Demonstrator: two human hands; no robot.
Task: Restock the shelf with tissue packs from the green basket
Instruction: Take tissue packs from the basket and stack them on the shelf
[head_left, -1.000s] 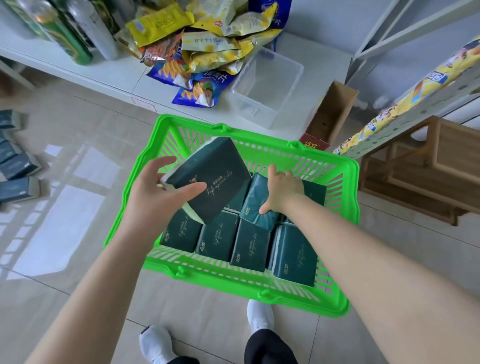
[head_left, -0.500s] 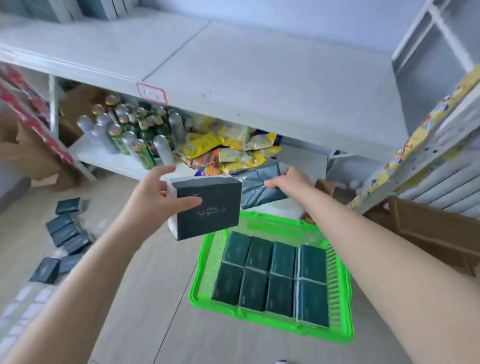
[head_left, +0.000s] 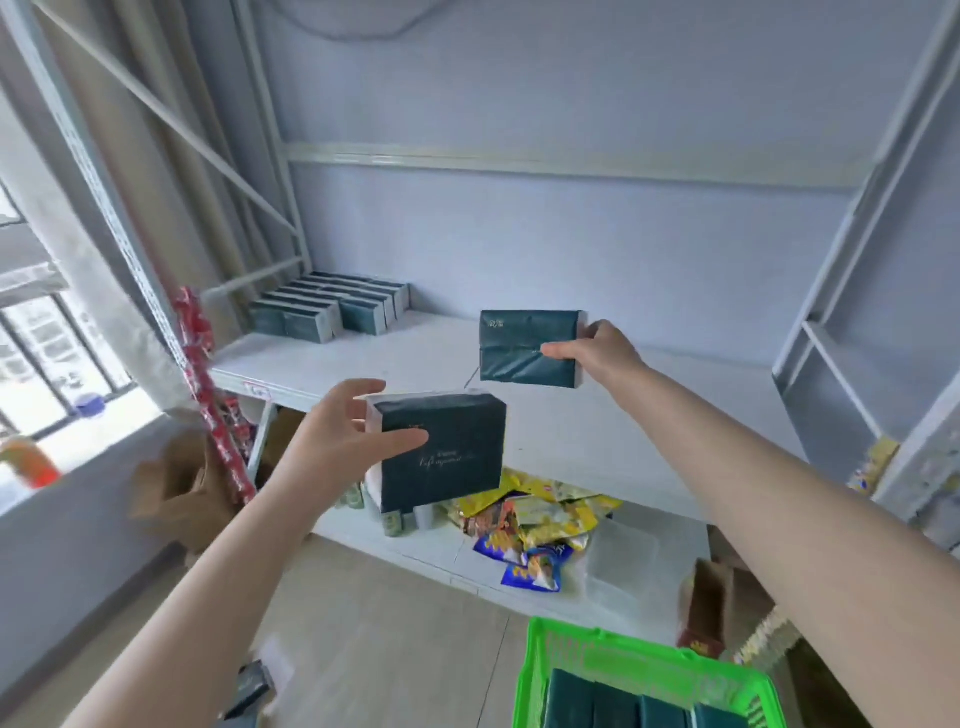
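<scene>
Roughly at the centre of the head view, the left hand (head_left: 337, 441) grips a dark green tissue pack (head_left: 447, 462), thumb across its front face and fingers curled over its upper left corner. This pack hangs in front of the shelf's front edge, not touching it. Up and to the right, the right hand (head_left: 605, 353) pinches a second tissue pack (head_left: 524, 348) by its right end and holds it upright above the white shelf (head_left: 374, 364); whether its lower edge touches the board cannot be told.

A row of stocked packs (head_left: 327, 312) sits at the shelf's back left corner, against the upright there. From that row rightward to the metal frame post (head_left: 831, 270) at the right of the frame, the board is bare and wide.

Below, on the lower shelf, snack bags (head_left: 540, 519) lie heaped just beside a clear plastic tub (head_left: 623, 556), with a cardboard box (head_left: 706, 603) further right. At the bottom right edge of the frame the green basket (head_left: 623, 657) stands on the floor, more packs (head_left: 623, 709) lying inside it.
</scene>
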